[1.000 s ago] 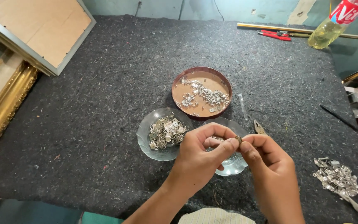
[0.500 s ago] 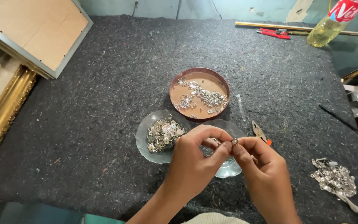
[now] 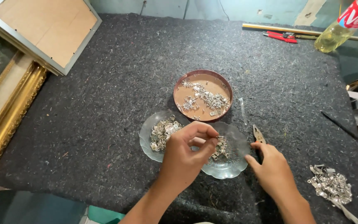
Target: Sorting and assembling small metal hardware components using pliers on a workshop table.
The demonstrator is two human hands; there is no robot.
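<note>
Right hand (image 3: pixel 272 168) now apart, on pliers (image 3: pixel 258 135).

A picture-framing workshop: a felt-covered bench (image 3: pixel 83 124) carries dishes of small metal hangers (image 3: pixel 204 99) at its middle, framed pictures (image 3: pixel 34 37) lean at its left edge, and pliers (image 3: pixel 258 135) lie nearby.
</note>
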